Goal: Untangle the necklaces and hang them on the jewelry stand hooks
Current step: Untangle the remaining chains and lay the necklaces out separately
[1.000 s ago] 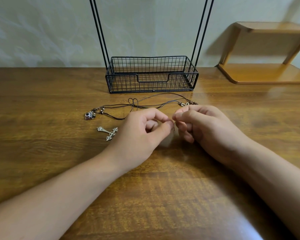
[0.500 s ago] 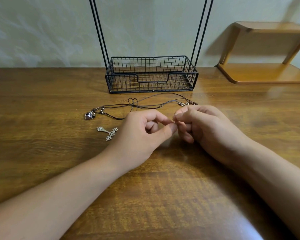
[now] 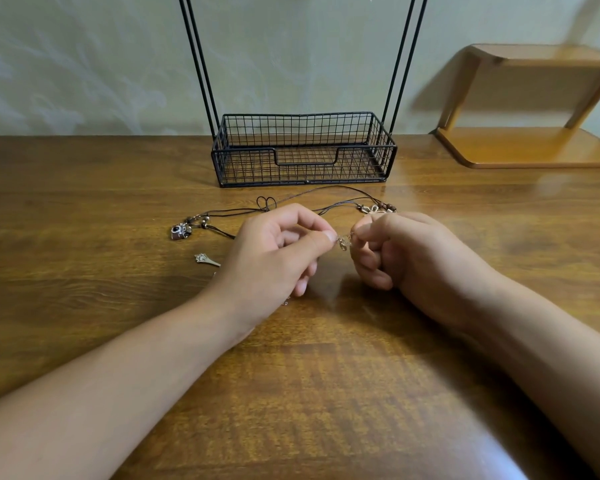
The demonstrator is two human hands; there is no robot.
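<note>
Hands are meeting mid-table over a small silver clasp [image 3: 343, 243]. Left hand [image 3: 274, 258] is pinching one end of it between thumb and index finger, the other fingers curling loosely underneath. Right hand [image 3: 406, 254] is pinching the other end with thumb and index, the rest of its fingers folding into the palm. Clasp is hanging in the small gap between the two sets of fingertips; the thin chain it belongs to is too fine to trace, only a faint glint showing below the left hand.

Brown cord necklace [image 3: 312, 199] is lying on the wooden table [image 3: 84, 306] just behind the hands, looping once near its middle, with beads at both ends and a small dark camera-shaped pendant [image 3: 180, 232] at its left end. Silver cross pendant [image 3: 207, 260] is lying near the left hand, partly hiding behind it.

Jewelry stand [image 3: 303, 150] is sitting at the back of the table: black wire basket base, thin black uprights rising out of view, hooks not showing. Wooden shelf [image 3: 534, 105] is standing to its right against the wall.
</note>
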